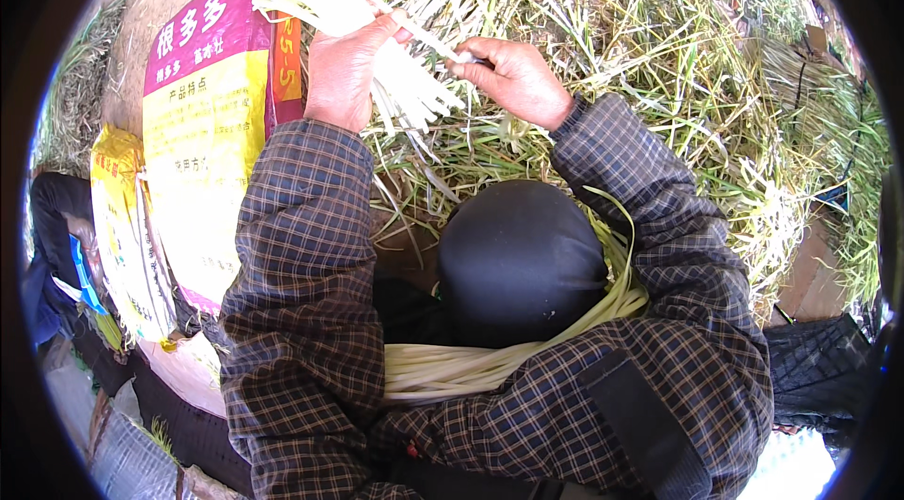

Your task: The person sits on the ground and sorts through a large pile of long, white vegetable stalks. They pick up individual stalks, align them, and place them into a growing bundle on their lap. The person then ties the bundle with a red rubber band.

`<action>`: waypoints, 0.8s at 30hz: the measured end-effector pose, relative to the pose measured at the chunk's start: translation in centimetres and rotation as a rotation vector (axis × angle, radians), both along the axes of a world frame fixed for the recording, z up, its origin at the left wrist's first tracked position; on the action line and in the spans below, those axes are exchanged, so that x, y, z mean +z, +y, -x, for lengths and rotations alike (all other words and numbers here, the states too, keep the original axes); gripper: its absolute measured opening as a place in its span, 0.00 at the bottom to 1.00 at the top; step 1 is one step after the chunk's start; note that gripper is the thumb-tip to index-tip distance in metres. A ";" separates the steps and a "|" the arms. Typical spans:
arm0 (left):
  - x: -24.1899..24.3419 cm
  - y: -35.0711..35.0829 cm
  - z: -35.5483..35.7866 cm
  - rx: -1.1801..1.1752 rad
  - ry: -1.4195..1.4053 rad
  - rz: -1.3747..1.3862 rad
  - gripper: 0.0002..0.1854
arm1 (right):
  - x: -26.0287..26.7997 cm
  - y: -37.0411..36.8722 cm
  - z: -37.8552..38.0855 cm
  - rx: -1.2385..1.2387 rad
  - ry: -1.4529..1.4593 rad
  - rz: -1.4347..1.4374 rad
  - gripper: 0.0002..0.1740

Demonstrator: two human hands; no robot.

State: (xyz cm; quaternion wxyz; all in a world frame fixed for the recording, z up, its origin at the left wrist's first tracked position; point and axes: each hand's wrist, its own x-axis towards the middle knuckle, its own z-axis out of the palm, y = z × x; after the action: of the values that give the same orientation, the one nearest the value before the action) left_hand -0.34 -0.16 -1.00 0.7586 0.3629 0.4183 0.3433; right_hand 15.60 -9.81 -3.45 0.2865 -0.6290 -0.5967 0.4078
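My left hand [342,80] is closed around a bundle of pale vegetable stalks [417,87], whose cut-looking ends fan out below the fingers. The bundle's upper part is washed out by glare. One thicker white stalk [427,37] stretches from the left thumb to my right hand [519,80]. Thumb and fingers of the right hand pinch its end; a small dark thing shows there, too little to identify. Across my lap lies another bunch of long pale stalks [459,366], curving around a rounded shape in smooth black fabric [522,260], apparently my knee.
Loose green and straw-coloured leaves [635,27] cover the ground ahead. At left stand a large purple-and-yellow printed sack [205,111] and a smaller yellow-white sack [123,231]. Another person's dark sleeve [60,196] shows at the far left. Black netting [812,359] lies at the right.
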 end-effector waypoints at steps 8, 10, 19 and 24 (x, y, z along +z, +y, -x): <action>-0.1 -3.4 -1.9 -0.156 -0.033 -0.113 0.11 | -1.1 -0.9 -0.2 -0.068 0.318 -0.185 0.12; -0.2 -3.5 -2.0 -0.060 -0.040 -0.082 0.11 | -0.7 -1.2 -0.1 -0.154 0.461 -0.106 0.11; -1.3 1.1 0.8 0.253 0.048 0.055 0.16 | 4.5 -4.0 -7.0 -0.195 1.035 -0.034 0.09; -1.3 2.5 1.3 0.358 0.098 0.055 0.21 | 10.7 -7.0 -12.2 0.201 1.571 -0.313 0.06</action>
State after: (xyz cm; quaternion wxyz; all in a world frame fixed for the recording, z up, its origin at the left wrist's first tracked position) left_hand -1.63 2.31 -2.35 0.6738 0.2783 0.5219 0.4430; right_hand 27.79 -16.85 7.27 0.6691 -0.0544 -0.3248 0.6662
